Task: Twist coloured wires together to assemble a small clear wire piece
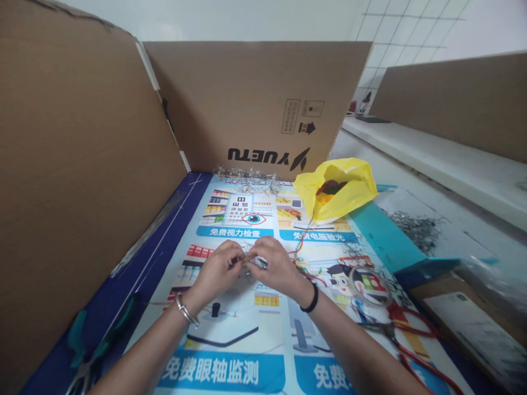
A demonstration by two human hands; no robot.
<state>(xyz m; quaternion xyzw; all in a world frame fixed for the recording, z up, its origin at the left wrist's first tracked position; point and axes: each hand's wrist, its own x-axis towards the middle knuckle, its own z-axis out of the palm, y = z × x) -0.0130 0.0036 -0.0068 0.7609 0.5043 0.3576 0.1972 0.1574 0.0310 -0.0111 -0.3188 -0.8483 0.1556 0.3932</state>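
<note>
Both hands meet over the middle of a printed poster. My left hand is closed in a pinch on a small yellowish bit of thread or wire. Close against it, my right hand pinches the same small work from the other side. Thin silvery wire shows around the fingertips, its detail too small to tell. Red, green and yellow threads lie just right of my right hand and run up to a yellow bag that stands open with coloured material inside.
Red-handled scissors and a roll of clear tape lie at the right. Teal-handled pliers rest at the lower left. Cardboard walls stand behind and left. Wire bits and a cardboard box are far right.
</note>
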